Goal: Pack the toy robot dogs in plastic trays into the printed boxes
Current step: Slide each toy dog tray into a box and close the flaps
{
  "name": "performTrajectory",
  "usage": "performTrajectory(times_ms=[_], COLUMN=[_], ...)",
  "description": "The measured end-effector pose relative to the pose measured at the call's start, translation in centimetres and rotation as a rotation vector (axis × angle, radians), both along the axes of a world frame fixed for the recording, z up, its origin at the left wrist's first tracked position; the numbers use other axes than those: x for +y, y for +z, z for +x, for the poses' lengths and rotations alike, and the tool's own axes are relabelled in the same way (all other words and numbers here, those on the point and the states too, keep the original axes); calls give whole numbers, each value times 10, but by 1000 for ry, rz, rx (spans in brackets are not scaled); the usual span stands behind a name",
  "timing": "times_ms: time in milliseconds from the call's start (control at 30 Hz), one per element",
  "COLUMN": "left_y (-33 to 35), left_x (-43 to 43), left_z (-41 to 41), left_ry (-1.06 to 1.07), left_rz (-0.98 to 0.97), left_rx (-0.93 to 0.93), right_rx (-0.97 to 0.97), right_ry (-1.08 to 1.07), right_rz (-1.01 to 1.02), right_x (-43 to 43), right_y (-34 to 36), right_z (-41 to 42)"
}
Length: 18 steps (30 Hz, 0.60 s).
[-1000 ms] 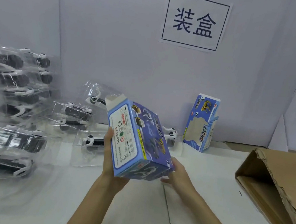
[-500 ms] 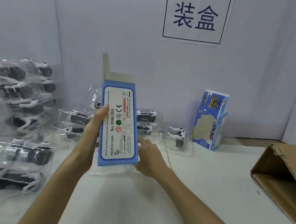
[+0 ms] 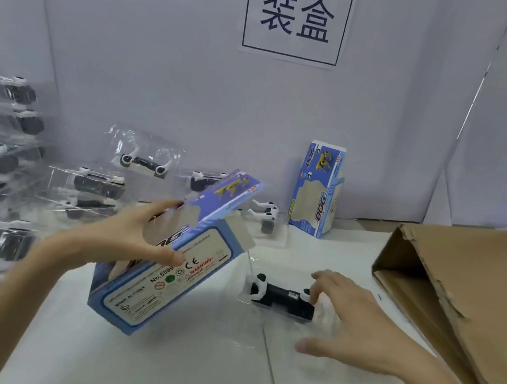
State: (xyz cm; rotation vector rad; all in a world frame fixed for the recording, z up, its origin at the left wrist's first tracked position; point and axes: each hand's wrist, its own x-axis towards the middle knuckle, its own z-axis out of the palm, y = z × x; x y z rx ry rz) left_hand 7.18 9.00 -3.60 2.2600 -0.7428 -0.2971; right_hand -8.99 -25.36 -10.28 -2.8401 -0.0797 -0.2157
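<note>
Above the white table [image 3: 189, 376], the left hand [image 3: 123, 239] grips a tilted printed box [image 3: 170, 277], thumb on its face and fingers over its upper edge. Just right of it, a toy robot dog [image 3: 280, 295] lies in its clear tray on the table, and the right hand [image 3: 354, 324] hovers over it with fingers spread, fingertips at the dog's end.

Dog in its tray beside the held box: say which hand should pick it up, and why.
Right. The right hand is open and spread just over the dog, fingertips at its end, while the left hand grips the box.
</note>
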Motion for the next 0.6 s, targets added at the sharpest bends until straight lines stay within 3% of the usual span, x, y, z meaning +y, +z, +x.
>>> performTrajectory(times_ms=[233, 400, 600], left_y=[2, 6, -2], left_x=[2, 6, 1], left_z=[-2, -1, -3], left_ry=[-79, -101, -129], left_rz=[160, 271, 233], left_rx=[0, -5, 18], right_rx=[219, 67, -232], right_ry=[0, -89, -190], right_rz=[-36, 57, 172], right_x=[3, -3, -14], right_y=[4, -3, 14], right_z=[49, 49, 19])
